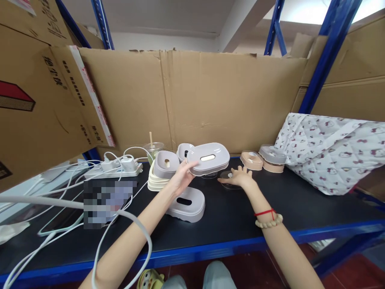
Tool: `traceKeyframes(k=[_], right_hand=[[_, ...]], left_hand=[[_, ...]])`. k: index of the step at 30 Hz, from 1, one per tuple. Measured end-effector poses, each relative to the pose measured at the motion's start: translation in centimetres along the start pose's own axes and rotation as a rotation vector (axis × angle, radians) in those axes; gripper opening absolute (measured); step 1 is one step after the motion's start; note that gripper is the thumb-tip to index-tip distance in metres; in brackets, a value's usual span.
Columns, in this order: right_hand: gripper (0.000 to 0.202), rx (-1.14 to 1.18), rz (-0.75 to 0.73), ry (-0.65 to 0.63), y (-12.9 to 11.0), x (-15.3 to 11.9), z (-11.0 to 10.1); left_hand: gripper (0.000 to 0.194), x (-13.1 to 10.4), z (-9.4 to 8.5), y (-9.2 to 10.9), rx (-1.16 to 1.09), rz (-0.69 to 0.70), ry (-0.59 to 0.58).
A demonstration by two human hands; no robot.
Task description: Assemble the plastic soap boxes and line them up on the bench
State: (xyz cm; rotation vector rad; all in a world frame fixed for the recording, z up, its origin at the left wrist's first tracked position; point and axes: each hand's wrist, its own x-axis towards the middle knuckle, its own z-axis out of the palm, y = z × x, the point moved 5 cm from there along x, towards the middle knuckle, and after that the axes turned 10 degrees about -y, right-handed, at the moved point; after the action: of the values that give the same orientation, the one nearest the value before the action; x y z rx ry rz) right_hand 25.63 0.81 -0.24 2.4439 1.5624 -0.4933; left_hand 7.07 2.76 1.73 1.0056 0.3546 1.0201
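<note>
My left hand (pixel 184 177) grips the near left end of a grey oval plastic dish (pixel 222 154) with a slot in its middle, held tilted above the table. Fingers spread, my right hand (pixel 242 176) reaches over a clear oval plastic lid (pixel 230 185) lying on the black tabletop; whether it touches the lid I cannot tell. Beneath my left wrist sits another grey slotted piece (pixel 192 206). To the left, a grey dish (pixel 165 162) rests on a stack of cream pieces (pixel 155 182), and one more grey dish (pixel 184 148) stands behind.
Peach and grey lidded boxes (pixel 252 159) stand at the back right, near a patterned quilted bag (pixel 331 152). On the left are a power strip (pixel 112 170), white cables, a blurred-out phone (pixel 105 204) and a drink cup (pixel 155 147). Cardboard (pixel 228 96) walls the back.
</note>
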Motion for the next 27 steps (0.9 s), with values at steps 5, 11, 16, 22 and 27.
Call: traceKeyframes(k=[5, 11, 16, 22, 27], right_hand=[[0.109, 0.015, -0.202, -0.095, 2.1, 1.2, -0.1], [0.086, 0.361, -0.428, 0.112, 4.5, 2.9, -1.0], [0.071, 0.762, -0.439, 0.840, 5.8, 1.1, -4.2], [0.068, 0.932, -1.000, 0.694, 0.1, -0.8, -3.6], [0.063, 0.852, -1.061, 0.624, -1.9, -1.7, -2.4]], left_hand=[[0.023, 0.3, -0.7, 1.0, -0.117, 0.053, 0.068], [0.040, 0.4, -0.8, 1.4, -0.111, 0.020, 0.070], [0.044, 0.3, -0.4, 0.2, -0.005, -0.094, 0.050], [0.046, 0.3, 0.2, -1.0, 0.013, -0.105, -0.026], [0.042, 0.5, -0.1, -1.5, 0.022, -0.073, -0.016]])
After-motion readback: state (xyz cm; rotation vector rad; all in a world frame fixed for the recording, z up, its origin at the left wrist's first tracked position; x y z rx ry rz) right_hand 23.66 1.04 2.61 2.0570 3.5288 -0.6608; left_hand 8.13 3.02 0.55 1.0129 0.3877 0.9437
